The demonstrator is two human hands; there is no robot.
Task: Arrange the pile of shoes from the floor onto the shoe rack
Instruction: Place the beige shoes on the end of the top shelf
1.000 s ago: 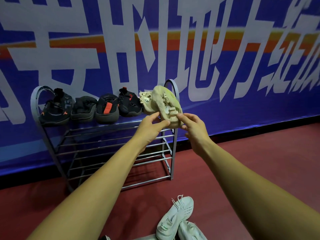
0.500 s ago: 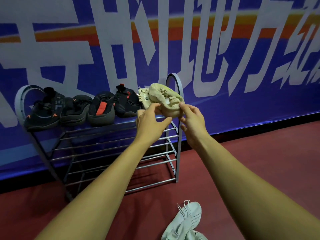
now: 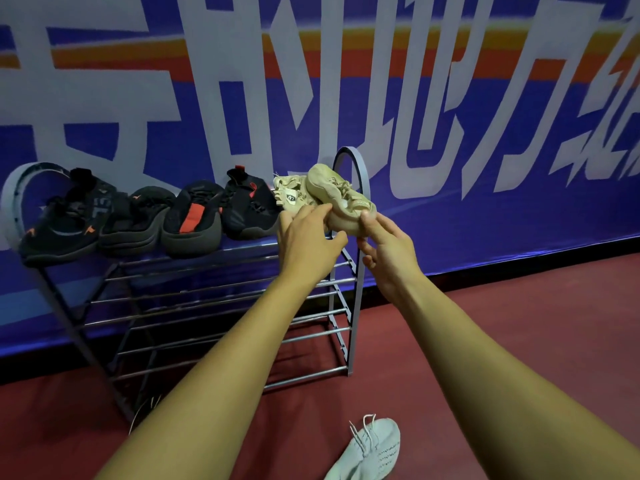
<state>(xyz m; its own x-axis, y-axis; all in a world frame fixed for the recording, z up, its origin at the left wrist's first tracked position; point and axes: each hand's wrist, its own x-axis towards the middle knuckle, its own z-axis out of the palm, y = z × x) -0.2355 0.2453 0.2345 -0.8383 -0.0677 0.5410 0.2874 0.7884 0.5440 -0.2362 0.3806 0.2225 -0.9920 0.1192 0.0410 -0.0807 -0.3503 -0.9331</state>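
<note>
– Beige lace-up sneaker: where is it?
– At the 3 o'clock end of the top shelf of the grey metal shoe rack, just inside the arched side frame. It is tilted, its far end raised toward 11 o'clock. I cannot tell whether its sole rests on the bars, because both hands cover the underside.
– Does it touch anything else?
– It leans against a second beige sneaker with a round badge, on its 9 o'clock side.
– How does the left hand lie?
– It reaches in from 7 o'clock. Its fingers are pressed together and bent over the near side of the sneaker, with the thumb stretched toward 3 o'clock under the sole.
– And the right hand?
– It comes from 5 o'clock. Thumb and forefinger pinch the sneaker's near end; the other fingers hang loosely curled below and hold nothing.
– What else is on that shelf?
– Four black shoes stand in a row toward 9 o'clock, side by side, some with orange-red marks.
– And off the rack?
– A pale mint knit sneaker with loose laces lies at 6 o'clock on the dark red floor. At 12 o'clock, behind the rack, hangs a blue banner with large white characters and an orange stripe.
</note>
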